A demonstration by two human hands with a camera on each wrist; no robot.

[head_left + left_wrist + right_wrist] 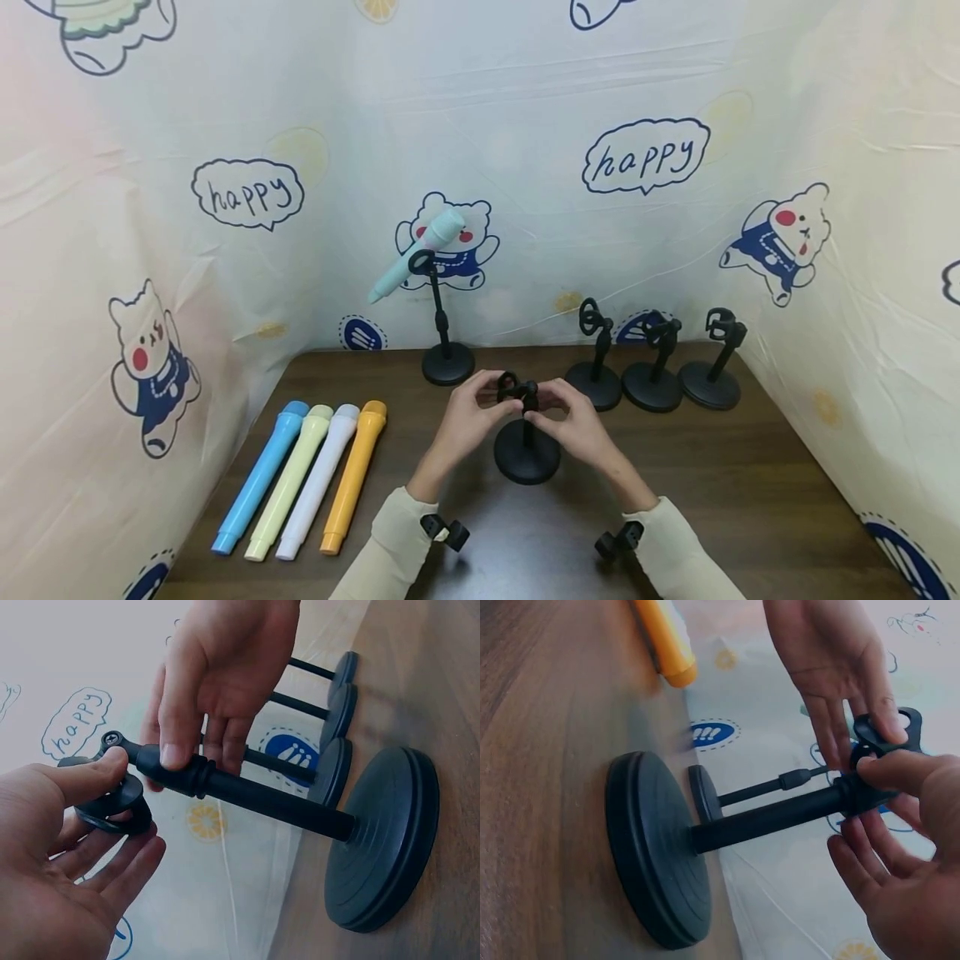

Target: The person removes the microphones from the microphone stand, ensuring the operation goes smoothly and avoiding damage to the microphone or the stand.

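Observation:
A black microphone stand point(527, 458) stands upright on the table between the two hands. My left hand point(472, 417) pinches the clip point(112, 796) at its top, thumb on one side and fingers on the other. With thumb and fingers, my right hand point(576, 423) grips the collar point(176, 769) of the pole just below the clip joint. The stand's round base point(660, 851) rests on the wood. No microphone sits in this clip. Behind it, another stand point(447, 363) carries a light-teal microphone point(395, 275), tilted in its clip.
To the left, a blue microphone point(260, 477), a pale yellow one point(288, 483), a white one point(318, 483) and an orange one point(355, 477) lie side by side. Three more black stands point(595, 385) point(652, 387) point(709, 385) line the back right edge, before a printed curtain point(525, 150).

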